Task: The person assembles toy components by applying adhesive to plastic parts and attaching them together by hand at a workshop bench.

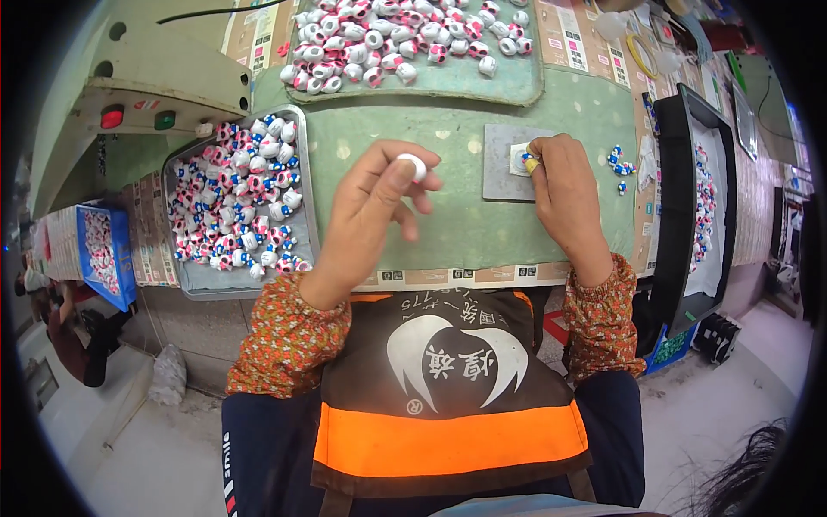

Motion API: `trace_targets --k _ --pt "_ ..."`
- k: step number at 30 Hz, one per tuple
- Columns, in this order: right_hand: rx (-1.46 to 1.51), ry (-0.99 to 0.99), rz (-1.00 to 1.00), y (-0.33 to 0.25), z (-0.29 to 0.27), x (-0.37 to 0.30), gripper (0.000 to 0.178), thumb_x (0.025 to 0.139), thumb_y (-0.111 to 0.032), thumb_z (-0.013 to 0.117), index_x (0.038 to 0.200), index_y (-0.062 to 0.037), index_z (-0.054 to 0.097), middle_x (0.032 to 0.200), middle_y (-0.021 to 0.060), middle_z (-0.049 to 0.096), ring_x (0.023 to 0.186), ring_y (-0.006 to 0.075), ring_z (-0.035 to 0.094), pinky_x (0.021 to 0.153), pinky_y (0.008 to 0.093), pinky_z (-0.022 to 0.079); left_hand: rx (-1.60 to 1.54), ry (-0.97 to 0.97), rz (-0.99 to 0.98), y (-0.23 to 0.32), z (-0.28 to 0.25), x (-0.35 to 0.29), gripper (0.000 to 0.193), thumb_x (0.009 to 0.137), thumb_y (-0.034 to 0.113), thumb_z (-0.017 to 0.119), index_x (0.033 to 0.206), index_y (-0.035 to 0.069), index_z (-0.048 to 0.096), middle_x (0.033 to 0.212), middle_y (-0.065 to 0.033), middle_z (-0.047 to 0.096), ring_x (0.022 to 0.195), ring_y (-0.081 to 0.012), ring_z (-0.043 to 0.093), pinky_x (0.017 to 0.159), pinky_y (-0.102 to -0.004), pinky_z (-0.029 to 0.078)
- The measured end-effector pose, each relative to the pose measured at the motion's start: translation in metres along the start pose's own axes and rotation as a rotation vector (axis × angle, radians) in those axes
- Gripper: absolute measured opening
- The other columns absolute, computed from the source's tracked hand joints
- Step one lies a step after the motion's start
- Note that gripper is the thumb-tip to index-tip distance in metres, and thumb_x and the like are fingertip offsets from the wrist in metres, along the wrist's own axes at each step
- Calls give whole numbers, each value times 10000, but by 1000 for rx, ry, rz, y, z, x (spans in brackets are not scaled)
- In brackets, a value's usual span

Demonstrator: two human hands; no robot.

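Note:
My left hand (368, 207) is raised over the green tabletop, pinching a small white rounded toy part (413, 165) between thumb and forefinger. Its other fingers are loosely curled. To the right, my right hand (564, 189) pinches a small blue piece (528, 158) at a white pad (518, 153), which lies on a grey square plate (500, 183). Something yellow shows at the right thumb tip. Just right of that hand are several small blue-and-white toy pieces (617, 161). The fingers partly cover the blue piece, so its full shape is hidden.
A metal tray (301, 194) of assembled pink, white and blue toys stands left. Behind lies a large tray (525, 90) of white-and-pink toy heads. A black bin (668, 185) stands right, a machine housing (164, 69) upper left. A blue crate (125, 271) is farther left, near another person (73, 336).

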State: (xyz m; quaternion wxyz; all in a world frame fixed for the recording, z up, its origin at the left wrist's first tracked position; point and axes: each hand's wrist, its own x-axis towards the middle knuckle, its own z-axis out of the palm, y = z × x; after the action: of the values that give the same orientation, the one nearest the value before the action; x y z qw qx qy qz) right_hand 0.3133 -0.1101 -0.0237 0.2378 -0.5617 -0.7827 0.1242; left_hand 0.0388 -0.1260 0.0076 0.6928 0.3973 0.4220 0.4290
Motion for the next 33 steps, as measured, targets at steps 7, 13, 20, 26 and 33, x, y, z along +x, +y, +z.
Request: trace_targets --k 7,13,20,26,33 --pt "83 0 56 -8 -12 2 221 875 52 623 1086 -3 582 1023 182 591 971 392 568 833 481 465 -178 -43 -132 -31 18 -8 479 1142 434 410 1351 35 572 920 8 494 750 -56 451 588 -200 424" --pt "108 -11 105 -6 -7 -7 191 891 41 628 1072 4 582 991 178 593 916 383 589 798 447 481 -334 -128 -208 -49 18 0 449 1151 411 378 1372 63 557 936 11 455 793 -66 415 635 -216 389" --pt "657 -59 318 -43 0 -24 159 957 -14 627 1113 -1 594 923 32 571 786 115 532 702 282 464 -574 -99 -199 -76 26 1 336 1137 387 450 1302 100 512 959 -13 495 818 -100 471 640 -231 416" --pt "834 -40 410 -73 11 -37 161 993 -43 643 1143 -6 595 990 -17 585 846 52 498 764 222 439 -571 -91 -115 -87 32 -1 279 1116 337 530 1290 125 472 1011 -5 524 830 -83 505 648 -231 436" --pt "686 9 304 -81 16 -34 181 936 38 606 1114 31 572 981 127 607 770 192 698 655 325 557 -548 -77 -81 -91 34 -4 292 1100 331 573 1285 135 461 1059 -9 552 855 -74 517 677 -227 442"
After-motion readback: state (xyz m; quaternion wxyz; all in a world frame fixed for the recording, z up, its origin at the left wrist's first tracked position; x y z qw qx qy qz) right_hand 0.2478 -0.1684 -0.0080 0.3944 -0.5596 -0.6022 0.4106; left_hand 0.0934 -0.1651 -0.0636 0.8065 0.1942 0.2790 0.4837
